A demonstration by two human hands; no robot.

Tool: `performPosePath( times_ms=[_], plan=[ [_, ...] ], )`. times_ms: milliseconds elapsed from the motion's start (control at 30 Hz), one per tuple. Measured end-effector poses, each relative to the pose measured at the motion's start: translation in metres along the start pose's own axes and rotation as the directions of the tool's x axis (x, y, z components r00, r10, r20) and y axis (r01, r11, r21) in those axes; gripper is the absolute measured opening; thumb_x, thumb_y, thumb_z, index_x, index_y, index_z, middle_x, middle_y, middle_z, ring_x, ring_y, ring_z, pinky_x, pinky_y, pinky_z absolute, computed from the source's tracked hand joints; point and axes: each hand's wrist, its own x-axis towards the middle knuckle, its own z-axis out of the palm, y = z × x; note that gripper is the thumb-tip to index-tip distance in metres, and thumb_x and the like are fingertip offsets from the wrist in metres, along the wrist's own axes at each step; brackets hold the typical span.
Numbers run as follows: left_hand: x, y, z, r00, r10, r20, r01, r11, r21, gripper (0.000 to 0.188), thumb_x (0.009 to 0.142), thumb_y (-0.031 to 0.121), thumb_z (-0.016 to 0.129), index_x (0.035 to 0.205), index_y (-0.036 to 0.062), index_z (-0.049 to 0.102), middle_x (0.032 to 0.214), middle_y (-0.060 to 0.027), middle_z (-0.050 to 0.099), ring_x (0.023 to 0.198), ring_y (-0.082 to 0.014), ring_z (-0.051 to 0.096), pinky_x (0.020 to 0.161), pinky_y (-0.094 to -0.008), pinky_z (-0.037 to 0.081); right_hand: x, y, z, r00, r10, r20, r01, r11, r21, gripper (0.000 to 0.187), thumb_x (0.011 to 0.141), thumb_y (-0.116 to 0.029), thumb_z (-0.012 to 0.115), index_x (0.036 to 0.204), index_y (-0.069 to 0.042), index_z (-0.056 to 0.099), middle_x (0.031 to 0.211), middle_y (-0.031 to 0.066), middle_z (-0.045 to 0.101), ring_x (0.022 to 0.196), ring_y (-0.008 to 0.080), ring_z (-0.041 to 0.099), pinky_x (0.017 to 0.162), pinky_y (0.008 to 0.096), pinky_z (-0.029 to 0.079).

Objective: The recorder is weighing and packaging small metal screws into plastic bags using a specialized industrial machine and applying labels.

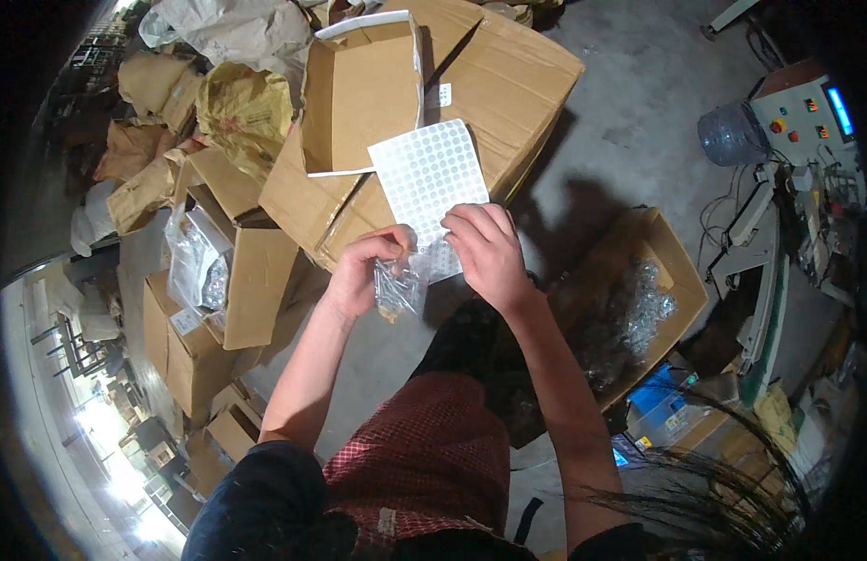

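My left hand (366, 271) is closed on the top of a small clear plastic bag (402, 288). Thin metal pieces, perhaps screws or nails, show through the bag, with something yellowish at its bottom. Beside it, my right hand (488, 251) has its thumb and fingers pinched together over the sticker sheet (432, 173); whatever they pinch is too small to make out. Rows of round pale stickers cover this white sheet. Its upper part rests on a large brown carton (508, 70), while its lower end passes behind the bag and both hands.
A shallow open box (368, 89) with a white rim sits on the carton. Bagged parts fill an open carton (256, 280) at left; another carton (681, 266) at right holds clear bags. A machine with a control panel (803, 117) stands far right. Crumpled sacks (242, 112) lie at upper left.
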Motion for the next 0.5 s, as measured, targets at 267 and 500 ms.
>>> performPosePath(
  times_ms=[267, 500],
  plan=[
    [-0.001, 0.012, 0.012, 0.996, -0.043, -0.081, 0.045, 0.999, 0.029, 0.011, 0.079, 0.011, 0.056, 0.086, 0.0026, 0.058, 0.078, -0.0015, 0.054, 0.070, -0.0103, 0.052, 0.068, -0.0244, 0.043, 0.006, -0.003, 0.000, 1.000, -0.026, -0.009, 0.025, 0.997, -0.079, 0.019, 0.077, -0.001, 0.070, 0.094, -0.005, 0.066, 0.095, 0.0077, 0.063, 0.092, 0.0276, 0.058, 0.081, 0.0384, 0.046],
    [-0.001, 0.017, 0.007, 0.993, -0.091, -0.075, 0.090, 0.996, -0.019, 0.011, 0.079, 0.010, 0.056, 0.086, 0.0024, 0.058, 0.080, -0.0026, 0.056, 0.071, -0.0110, 0.054, 0.068, -0.0255, 0.046, 0.006, -0.001, 0.006, 0.996, -0.086, 0.020, 0.087, 0.994, -0.067, 0.019, 0.078, 0.001, 0.065, 0.097, -0.005, 0.064, 0.097, 0.0079, 0.062, 0.091, 0.0276, 0.058, 0.082, 0.0392, 0.046]
  ],
)
